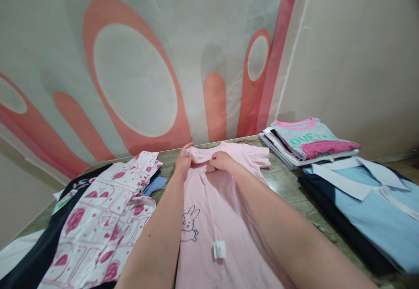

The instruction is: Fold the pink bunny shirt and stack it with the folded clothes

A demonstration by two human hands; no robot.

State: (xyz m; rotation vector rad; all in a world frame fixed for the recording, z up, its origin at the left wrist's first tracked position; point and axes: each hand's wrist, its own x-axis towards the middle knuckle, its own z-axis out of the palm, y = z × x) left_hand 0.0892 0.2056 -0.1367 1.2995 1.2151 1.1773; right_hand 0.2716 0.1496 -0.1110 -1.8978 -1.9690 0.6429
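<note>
A pale pink T-shirt [216,201] with a small bunny print and a white care label lies flat on the table in front of me, neck end away from me. My left hand [183,160] pinches the collar fabric at the far left of the neckline. Just to its right, my right hand [221,160] is closed on the same collar edge. Both forearms stretch out over the shirt's body.
A heap of unfolded clothes, topped by a white garment with pink hearts [104,219], lies at the left. Folded shirts [307,142] are stacked at the back right, and a light blue collared shirt [369,206] lies at the right. The table [288,184] stands against a patterned wall.
</note>
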